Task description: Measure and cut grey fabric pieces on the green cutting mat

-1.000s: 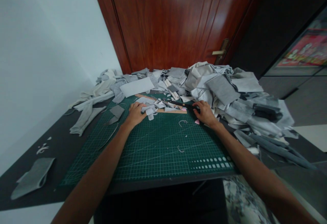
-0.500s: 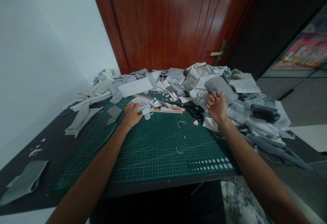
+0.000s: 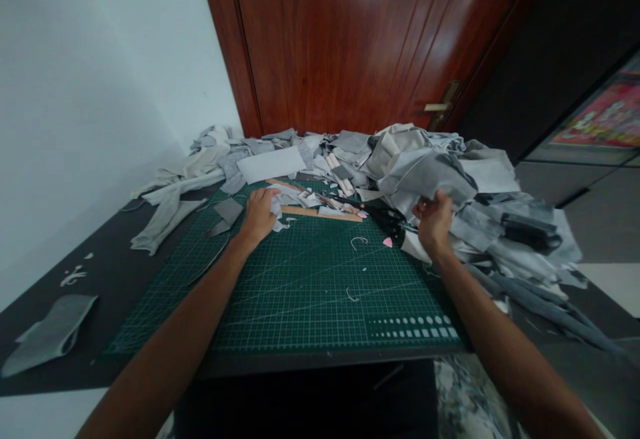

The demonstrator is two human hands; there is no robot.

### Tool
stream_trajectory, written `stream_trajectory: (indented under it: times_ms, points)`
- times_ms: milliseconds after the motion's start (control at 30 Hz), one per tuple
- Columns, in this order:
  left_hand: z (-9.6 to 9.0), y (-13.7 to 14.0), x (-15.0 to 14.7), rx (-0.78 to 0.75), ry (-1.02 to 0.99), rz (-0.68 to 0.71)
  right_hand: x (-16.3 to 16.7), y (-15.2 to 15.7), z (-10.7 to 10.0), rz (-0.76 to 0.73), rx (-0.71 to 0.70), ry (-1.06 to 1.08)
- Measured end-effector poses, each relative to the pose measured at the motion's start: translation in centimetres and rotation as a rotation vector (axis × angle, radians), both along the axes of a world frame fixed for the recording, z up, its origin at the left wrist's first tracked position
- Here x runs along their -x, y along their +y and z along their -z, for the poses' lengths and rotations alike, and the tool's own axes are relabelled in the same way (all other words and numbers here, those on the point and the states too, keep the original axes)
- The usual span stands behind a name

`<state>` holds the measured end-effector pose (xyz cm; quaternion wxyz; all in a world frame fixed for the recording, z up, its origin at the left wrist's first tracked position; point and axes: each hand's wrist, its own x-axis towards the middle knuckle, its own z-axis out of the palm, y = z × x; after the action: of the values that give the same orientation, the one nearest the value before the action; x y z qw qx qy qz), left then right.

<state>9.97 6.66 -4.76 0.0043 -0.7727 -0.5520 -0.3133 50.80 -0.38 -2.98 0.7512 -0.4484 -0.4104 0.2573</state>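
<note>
My left hand (image 3: 259,217) is at the far left part of the green cutting mat (image 3: 310,279), its fingers curled around small pale fabric scraps (image 3: 277,208). More light offcuts (image 3: 307,199) lie just right of it, around a wooden ruler (image 3: 320,212). On the right, my right hand (image 3: 434,224) pinches the lower edge of a grey fabric piece (image 3: 425,173). That piece is bent and partly lifted over the heap. Black-handled scissors (image 3: 387,217) rest left of my right hand, partly covered.
Heaped grey and white cloth (image 3: 480,225) runs along the back and right. A white rectangle (image 3: 271,164) lies at the back. A folded grey piece (image 3: 53,335) sits at the left, and a pink triangular chip (image 3: 387,242) is on the mat. Behind stands a wooden door (image 3: 330,45).
My right hand has closed on the grey fabric's edge, and the piece has bent upward. My left hand has gathered small scraps between its fingers. The view has shifted slightly.
</note>
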Motion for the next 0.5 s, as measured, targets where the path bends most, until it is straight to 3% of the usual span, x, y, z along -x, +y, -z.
stream_trajectory:
  times_ms: [33, 100, 200, 300, 367, 500]
  points:
    - [-0.5, -0.2, 0.0, -0.034, -0.01, 0.014, 0.7, -0.7, 0.3, 0.007, 0.038, -0.18]
    - [-1.6, -0.8, -0.3, -0.068, -0.012, 0.101, 2.5, -2.5, 0.9, -0.053, 0.085, -0.286]
    - [-2.6, -2.0, -1.1, -0.018, 0.052, 0.38, 5.5, -4.5, 1.0, -0.317, 0.206, -0.548]
    - [-2.6, -3.3, -2.1, 0.073, 0.166, 0.521, 7.4, -4.5, 0.3, -0.579, 0.127, -0.649]
    - [-2.2, -3.9, -2.7, 0.122, 0.229, 0.522, 7.7, -3.6, 0.1, -0.564, 0.087, -0.72]
    - [-1.6, -4.8, -3.8, 0.122, 0.241, 0.513, 6.7, -2.0, 0.8, -0.263, 0.129, -0.9]
